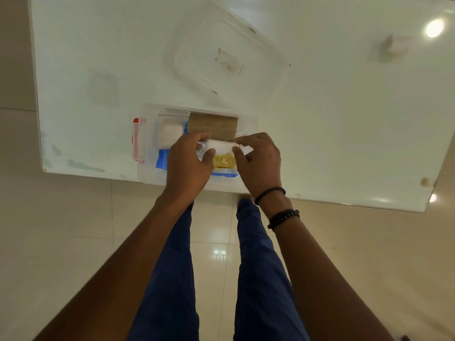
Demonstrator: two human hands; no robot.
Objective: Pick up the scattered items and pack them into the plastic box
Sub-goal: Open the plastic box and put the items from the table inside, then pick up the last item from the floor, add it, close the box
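While holding the small white packet between left hand and right hand — each pinching one end, probably to lower it flat — hovering over the plastic box at 6 o'clock of the table, lid at 12.

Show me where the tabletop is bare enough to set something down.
Bare: the white tabletop right of the clear plastic lid, and the strip left of it, above the clear plastic box. Crowded: the box, where both hands, left and right, hold a white item.
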